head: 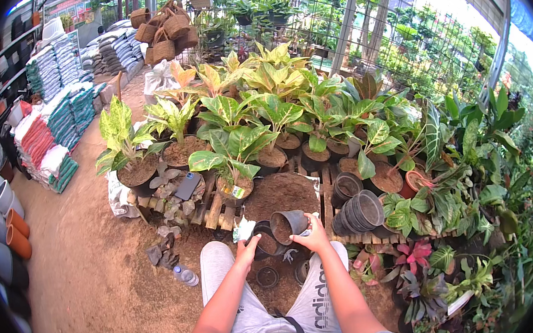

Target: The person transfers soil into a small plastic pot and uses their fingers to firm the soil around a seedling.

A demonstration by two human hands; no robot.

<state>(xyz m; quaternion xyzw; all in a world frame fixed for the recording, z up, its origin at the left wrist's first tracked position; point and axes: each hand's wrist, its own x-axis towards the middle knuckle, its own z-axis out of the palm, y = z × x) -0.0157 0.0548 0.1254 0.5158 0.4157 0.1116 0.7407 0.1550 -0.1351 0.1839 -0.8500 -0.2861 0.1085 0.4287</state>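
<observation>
Between my knees, my right hand (314, 235) grips a tilted black plastic nursery pot (295, 223) with some brown soil inside. Its open mouth faces left, over a second black pot (268, 252) that also has soil in it. My left hand (247, 253) holds that lower pot at its left rim, thumb uppermost. Right behind the pots, a heap of dark potting soil (281, 194) lies on an open white sack (244, 229) on the slatted wooden bench.
Potted aglaonemas (234, 152) crowd the bench (213, 211). Stacked empty pots (358, 213) stand to the right. A phone (188, 186) rests among dry leaves at the left. On the ground are a plastic bottle (185, 275) and an empty pot (267, 277) between my feet.
</observation>
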